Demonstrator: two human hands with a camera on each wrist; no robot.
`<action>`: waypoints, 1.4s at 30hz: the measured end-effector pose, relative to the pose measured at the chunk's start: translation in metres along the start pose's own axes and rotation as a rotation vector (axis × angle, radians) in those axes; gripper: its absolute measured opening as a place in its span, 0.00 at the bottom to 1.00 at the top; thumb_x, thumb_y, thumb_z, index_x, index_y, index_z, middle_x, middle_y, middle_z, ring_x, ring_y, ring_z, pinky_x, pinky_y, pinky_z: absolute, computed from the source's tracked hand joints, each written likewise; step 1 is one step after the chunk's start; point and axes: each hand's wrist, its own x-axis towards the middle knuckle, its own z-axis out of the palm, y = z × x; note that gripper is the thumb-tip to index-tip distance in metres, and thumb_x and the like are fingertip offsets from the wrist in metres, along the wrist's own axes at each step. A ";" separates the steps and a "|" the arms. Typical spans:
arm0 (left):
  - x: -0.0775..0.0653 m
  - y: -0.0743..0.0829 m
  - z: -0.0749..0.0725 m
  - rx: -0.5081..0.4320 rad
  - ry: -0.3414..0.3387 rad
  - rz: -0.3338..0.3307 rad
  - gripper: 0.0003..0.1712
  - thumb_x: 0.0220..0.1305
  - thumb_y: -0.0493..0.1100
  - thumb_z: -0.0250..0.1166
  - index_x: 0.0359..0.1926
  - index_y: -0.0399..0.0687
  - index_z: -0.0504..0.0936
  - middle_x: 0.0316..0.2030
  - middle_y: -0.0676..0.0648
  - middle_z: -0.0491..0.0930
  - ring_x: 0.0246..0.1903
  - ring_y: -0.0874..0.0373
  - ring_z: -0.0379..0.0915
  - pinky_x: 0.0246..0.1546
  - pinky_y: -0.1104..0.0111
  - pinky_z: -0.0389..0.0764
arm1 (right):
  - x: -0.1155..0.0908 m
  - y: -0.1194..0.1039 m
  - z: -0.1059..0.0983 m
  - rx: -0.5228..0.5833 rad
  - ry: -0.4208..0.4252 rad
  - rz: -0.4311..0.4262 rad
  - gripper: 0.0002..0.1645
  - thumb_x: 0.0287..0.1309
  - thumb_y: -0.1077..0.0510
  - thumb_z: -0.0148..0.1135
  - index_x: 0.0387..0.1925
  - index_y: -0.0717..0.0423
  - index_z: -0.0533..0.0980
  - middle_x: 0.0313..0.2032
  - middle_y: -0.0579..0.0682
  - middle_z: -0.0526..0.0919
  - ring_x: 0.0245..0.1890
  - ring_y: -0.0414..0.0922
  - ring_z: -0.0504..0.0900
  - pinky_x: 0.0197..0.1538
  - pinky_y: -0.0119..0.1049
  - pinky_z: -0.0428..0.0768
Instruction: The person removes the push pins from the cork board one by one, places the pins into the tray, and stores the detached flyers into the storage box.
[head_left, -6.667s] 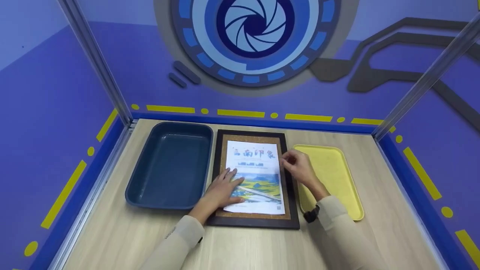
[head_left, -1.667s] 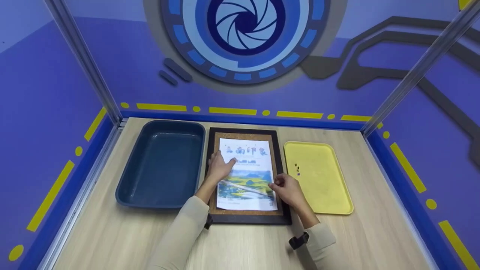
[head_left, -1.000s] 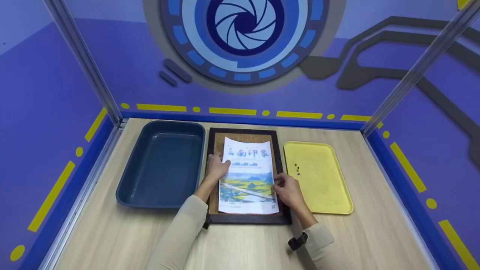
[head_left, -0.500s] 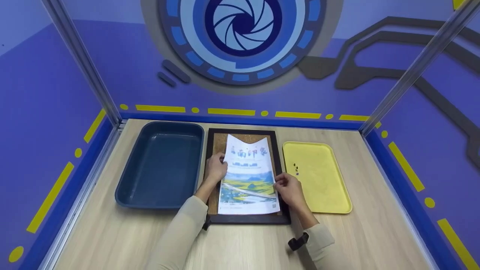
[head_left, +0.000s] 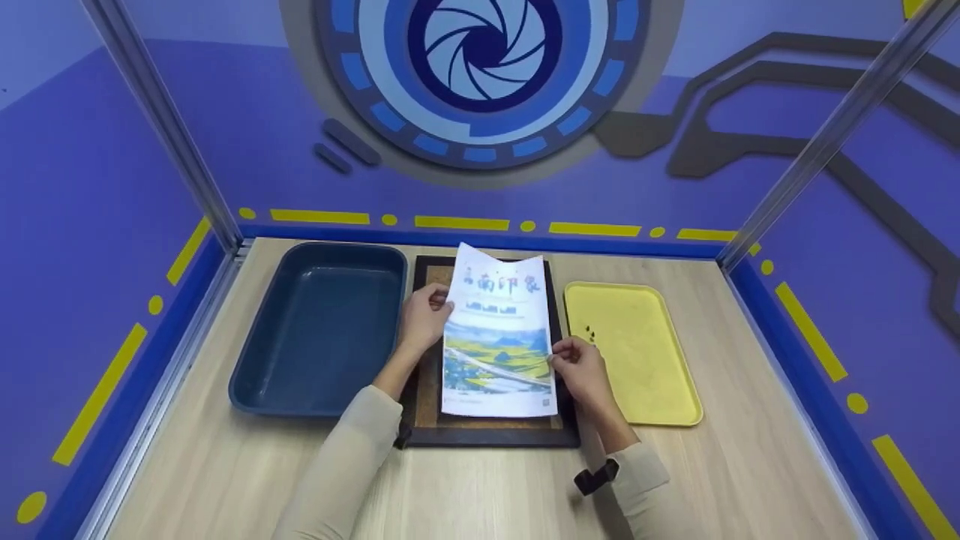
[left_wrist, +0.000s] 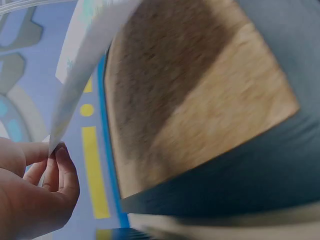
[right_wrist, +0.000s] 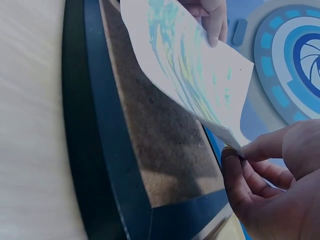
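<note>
A printed paper poster (head_left: pixel 499 337) with a landscape picture and coloured characters is held above a dark-framed cork board (head_left: pixel 495 436). My left hand (head_left: pixel 425 319) pinches its left edge between thumb and fingers. On the opposite edge, my right hand (head_left: pixel 583 373) pinches it lower down. The sheet bows between the hands, its top edge dipping in the middle. In the left wrist view, the poster's edge runs into the left hand's fingers (left_wrist: pixel 65 170), and bare cork (left_wrist: pixel 200 100) shows beneath. The right wrist view has the poster's back (right_wrist: pixel 190 65) lifted off the cork.
A deep dark-blue tray (head_left: pixel 244 397) stands left of the board. To the right lies a shallow yellow tray (head_left: pixel 645 375) with several tiny dark pieces (head_left: pixel 590 332) in it. Blue-purple panels (head_left: pixel 480 195) enclose the wooden table (head_left: pixel 480 495) at the back and sides.
Earlier the poster lay flat on the cork with the left hand resting on it. Both hands now pinch its edges, and it has risen off the board. Small dark pieces have appeared in the yellow tray.
</note>
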 end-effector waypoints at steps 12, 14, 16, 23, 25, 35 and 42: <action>0.006 0.002 -0.039 0.052 -0.004 -0.007 0.14 0.74 0.37 0.67 0.56 0.38 0.89 0.46 0.40 0.88 0.48 0.46 0.85 0.52 0.52 0.84 | 0.004 -0.008 0.015 0.170 0.005 0.012 0.02 0.65 0.70 0.67 0.38 0.66 0.80 0.31 0.54 0.83 0.30 0.44 0.79 0.32 0.33 0.80; 0.007 0.001 -0.044 0.043 -0.007 -0.022 0.15 0.74 0.38 0.67 0.57 0.39 0.89 0.47 0.41 0.89 0.48 0.47 0.85 0.51 0.53 0.84 | 0.004 -0.011 0.016 0.180 -0.002 -0.001 0.02 0.66 0.69 0.67 0.38 0.66 0.81 0.31 0.54 0.82 0.30 0.45 0.79 0.33 0.35 0.81; 0.007 0.000 -0.051 0.041 -0.010 -0.027 0.15 0.75 0.39 0.67 0.58 0.39 0.88 0.47 0.41 0.89 0.47 0.47 0.85 0.50 0.53 0.84 | 0.005 -0.015 0.019 0.187 -0.012 -0.010 0.03 0.66 0.69 0.67 0.39 0.67 0.81 0.32 0.54 0.82 0.32 0.49 0.80 0.34 0.37 0.81; 0.007 -0.004 -0.080 0.104 0.005 -0.027 0.16 0.76 0.40 0.66 0.59 0.39 0.88 0.50 0.39 0.88 0.49 0.47 0.84 0.51 0.53 0.83 | 0.010 -0.028 0.039 0.181 -0.063 -0.032 0.06 0.68 0.66 0.66 0.43 0.68 0.81 0.33 0.54 0.82 0.33 0.49 0.79 0.34 0.38 0.79; 0.007 -0.005 -0.090 0.107 0.008 -0.049 0.16 0.77 0.41 0.65 0.60 0.39 0.87 0.51 0.39 0.88 0.49 0.47 0.84 0.50 0.54 0.83 | 0.012 -0.032 0.046 0.175 -0.081 -0.030 0.06 0.69 0.65 0.66 0.43 0.67 0.81 0.34 0.53 0.81 0.33 0.49 0.79 0.35 0.39 0.79; 0.012 -0.004 -0.140 0.124 0.095 -0.083 0.14 0.76 0.43 0.67 0.54 0.39 0.88 0.47 0.39 0.88 0.44 0.50 0.83 0.40 0.70 0.79 | 0.014 -0.053 0.094 0.255 -0.141 -0.064 0.04 0.68 0.67 0.67 0.40 0.68 0.80 0.34 0.54 0.83 0.33 0.46 0.80 0.36 0.37 0.81; 0.009 -0.004 -0.172 0.155 0.106 -0.083 0.16 0.78 0.43 0.65 0.57 0.39 0.86 0.49 0.39 0.87 0.45 0.50 0.82 0.39 0.73 0.78 | 0.007 -0.071 0.128 0.313 -0.150 -0.033 0.02 0.68 0.68 0.66 0.40 0.66 0.80 0.34 0.55 0.83 0.36 0.52 0.83 0.42 0.49 0.86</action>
